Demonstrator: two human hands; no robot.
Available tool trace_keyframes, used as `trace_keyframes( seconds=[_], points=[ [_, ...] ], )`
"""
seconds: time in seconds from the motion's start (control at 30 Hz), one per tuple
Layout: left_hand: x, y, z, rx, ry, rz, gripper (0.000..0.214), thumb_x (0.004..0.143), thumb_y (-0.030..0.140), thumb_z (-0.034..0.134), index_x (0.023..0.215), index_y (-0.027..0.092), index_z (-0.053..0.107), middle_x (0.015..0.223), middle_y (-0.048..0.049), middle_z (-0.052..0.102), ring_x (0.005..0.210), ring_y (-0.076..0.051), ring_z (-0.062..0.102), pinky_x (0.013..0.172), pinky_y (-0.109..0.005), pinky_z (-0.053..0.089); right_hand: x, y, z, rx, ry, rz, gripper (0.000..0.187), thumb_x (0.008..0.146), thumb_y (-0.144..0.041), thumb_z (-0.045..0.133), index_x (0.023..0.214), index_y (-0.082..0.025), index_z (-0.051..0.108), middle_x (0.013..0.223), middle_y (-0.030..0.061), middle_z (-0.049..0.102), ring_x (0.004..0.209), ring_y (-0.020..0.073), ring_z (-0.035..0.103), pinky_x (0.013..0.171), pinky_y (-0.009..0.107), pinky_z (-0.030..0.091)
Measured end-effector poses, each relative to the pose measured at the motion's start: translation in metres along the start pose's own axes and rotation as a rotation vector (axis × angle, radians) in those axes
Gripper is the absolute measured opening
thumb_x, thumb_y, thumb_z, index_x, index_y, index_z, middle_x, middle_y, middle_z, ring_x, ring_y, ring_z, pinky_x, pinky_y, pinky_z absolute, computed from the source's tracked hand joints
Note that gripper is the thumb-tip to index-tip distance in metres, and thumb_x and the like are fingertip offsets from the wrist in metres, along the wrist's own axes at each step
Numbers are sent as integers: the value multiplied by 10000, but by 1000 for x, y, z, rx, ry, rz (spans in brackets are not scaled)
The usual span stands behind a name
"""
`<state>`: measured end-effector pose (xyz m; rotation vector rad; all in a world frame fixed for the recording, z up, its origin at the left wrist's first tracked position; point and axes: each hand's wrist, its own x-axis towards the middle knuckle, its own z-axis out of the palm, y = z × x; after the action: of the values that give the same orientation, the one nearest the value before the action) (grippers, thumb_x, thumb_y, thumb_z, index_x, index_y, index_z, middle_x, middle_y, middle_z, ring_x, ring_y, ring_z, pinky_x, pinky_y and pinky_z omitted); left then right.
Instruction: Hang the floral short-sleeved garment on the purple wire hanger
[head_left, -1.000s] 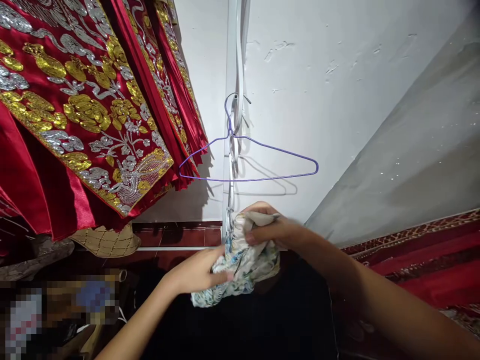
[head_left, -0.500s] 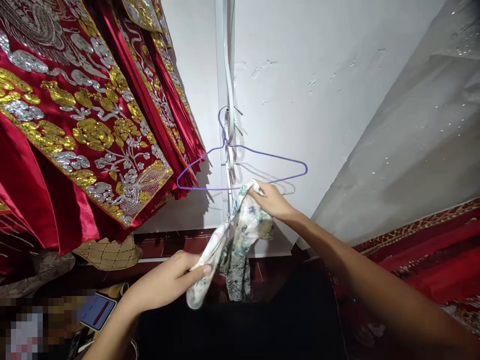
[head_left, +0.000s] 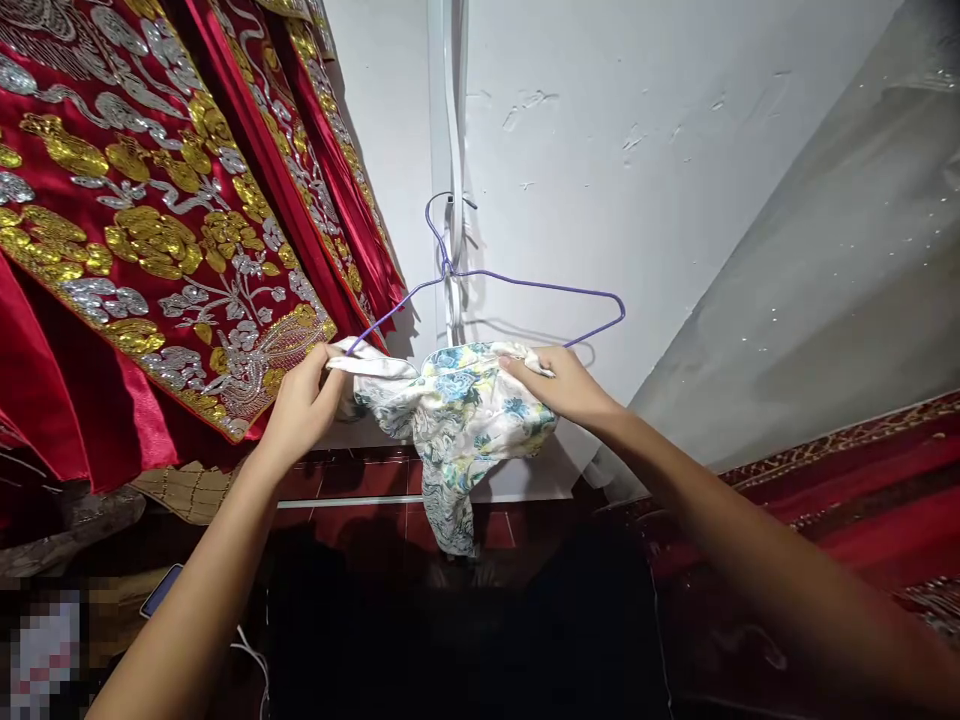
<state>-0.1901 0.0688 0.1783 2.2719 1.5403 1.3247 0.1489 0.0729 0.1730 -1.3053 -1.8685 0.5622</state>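
Observation:
A purple wire hanger [head_left: 536,284] hangs by its hook from a peg on the white upright. Across its lower bar lies a white garment with a blue and green floral print [head_left: 480,410], its narrow end dangling below. My left hand [head_left: 307,400] is closed on the garment's left edge, by the hanger's left corner. My right hand [head_left: 559,385] pinches the garment's upper right edge, thumb in front, just under the hanger's right arm. The cloth hides most of the hanger's bottom bar.
Red embroidered garments [head_left: 172,240] hang close on the left. A sheer greyish sparkly fabric [head_left: 817,270] drapes at the right, above red cloth [head_left: 847,520]. Behind the hanger stands a white wall [head_left: 570,130]. A phone [head_left: 160,590] lies at lower left.
My left hand has moved up and left, bringing the garment's loose end to the hanger's left corner. The cloth is now spread along the bar. My right hand has shifted slightly right.

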Motion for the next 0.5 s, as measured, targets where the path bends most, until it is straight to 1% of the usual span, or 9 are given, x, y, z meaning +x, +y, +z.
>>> trace_keyframes(
  seconds=[0.03, 0.1, 0.17, 0.2, 0.23, 0.3, 0.37, 0.4, 0.5],
  points=[
    [6, 2, 2, -27, 36, 53, 220, 964, 305, 477, 1106, 197, 605, 1038, -46, 690, 903, -202, 651, 860, -323, 508, -2, -1, 3, 13, -28, 3, 544, 938, -578, 536, 593, -218, 318, 562, -31, 344, 515, 113, 328, 530, 288, 263],
    [18, 5, 4, -45, 56, 152, 305, 945, 243, 491, 1235, 208, 579, 1131, -55, 684, 1008, -208, 651, 918, -331, 499, -7, -1, 6, 22, -81, -38, 453, 945, -563, 528, 665, -207, 515, 663, 18, 543, 617, 163, 509, 605, 309, 407],
    [30, 4, 5, 4, 29, 202, 346, 927, 196, 486, 1252, 209, 605, 1166, -62, 688, 1074, -227, 644, 964, -353, 490, -10, 0, 5, 4, -63, -113, 329, 936, -517, 556, 961, -211, 677, 969, 78, 687, 881, 242, 637, 768, 367, 506],
    [34, 2, 4, 41, 17, 218, 341, 924, 182, 478, 1229, 202, 629, 1158, -69, 689, 1079, -236, 641, 971, -365, 490, -11, 3, 2, 0, -3, -132, 359, 920, -492, 585, 1149, -228, 664, 1129, 96, 684, 990, 269, 646, 819, 395, 523],
    [37, 1, 4, 74, 15, 234, 331, 922, 174, 471, 1204, 191, 645, 1142, -78, 684, 1076, -244, 635, 971, -375, 491, -10, 7, -3, 5, 88, -129, 473, 897, -473, 618, 1309, -243, 594, 1229, 112, 661, 1032, 284, 649, 823, 412, 537],
    [40, -1, 3, 112, 22, 276, 318, 924, 169, 465, 1182, 177, 650, 1102, -94, 652, 1048, -248, 619, 957, -388, 495, -4, 21, -16, 26, 320, -85, 740, 844, -449, 677, 1497, -232, 405, 1235, 150, 662, 949, 286, 676, 748, 419, 553],
    [40, -1, 4, 126, 17, 313, 293, 925, 169, 472, 1155, 181, 652, 1079, -98, 604, 1032, -244, 596, 954, -392, 492, 8, 37, -31, 21, 489, -50, 878, 789, -429, 726, 1533, -174, 335, 1095, 163, 707, 823, 276, 679, 691, 418, 545],
    [39, 0, 5, 128, 13, 322, 282, 922, 166, 475, 1141, 186, 652, 1086, -101, 580, 1039, -243, 584, 961, -393, 487, 14, 44, -38, 3, 521, -45, 861, 763, -418, 745, 1501, -147, 393, 1028, 159, 721, 797, 277, 676, 686, 419, 539],
    [39, 0, 6, 145, 54, 287, 260, 927, 178, 481, 1128, 205, 645, 1150, -115, 533, 1095, -255, 552, 994, -406, 463, 26, 53, -57, -14, 439, -30, 528, 715, -408, 771, 1161, -135, 697, 944, 146, 738, 828, 301, 680, 696, 414, 531]
  ],
)
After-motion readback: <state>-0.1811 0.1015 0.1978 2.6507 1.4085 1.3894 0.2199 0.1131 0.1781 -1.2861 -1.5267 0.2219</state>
